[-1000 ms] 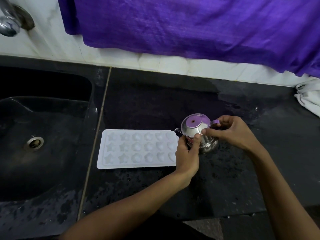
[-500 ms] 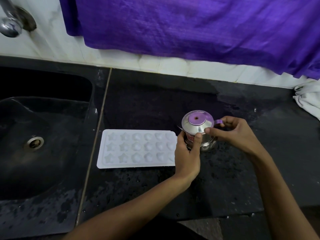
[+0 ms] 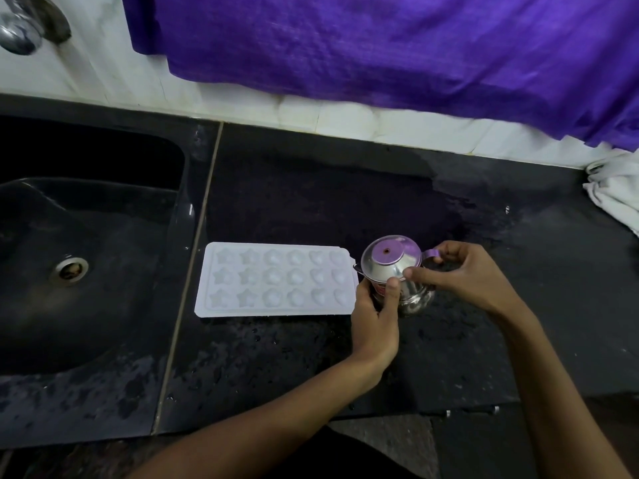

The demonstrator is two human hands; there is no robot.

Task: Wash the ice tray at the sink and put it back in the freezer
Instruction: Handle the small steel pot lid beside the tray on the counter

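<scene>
Steel fills both grips: the left hand [image 3: 375, 316] curls round the body of a small jug [image 3: 397, 274] at centre right of the frame, thumb up against its side, while the right hand [image 3: 473, 274] pinches its domed lid at the near edge and hooks the handle (whether the lid is being pressed on or pulled off I cannot tell). Neither hand has anything free. Just left of the jug, touching or nearly touching its spout, the tray [image 3: 276, 280] lies flat on the wet black surface [image 3: 311, 188], cups up, its long axis running left to right across the frame. The left hand is the nearer one, close against the tray's right short end. Further left, past the seam, sits the sink [image 3: 96, 305], with the tap [image 3: 20, 32] at upper left. My guess is the tray waits on the jug.
</scene>
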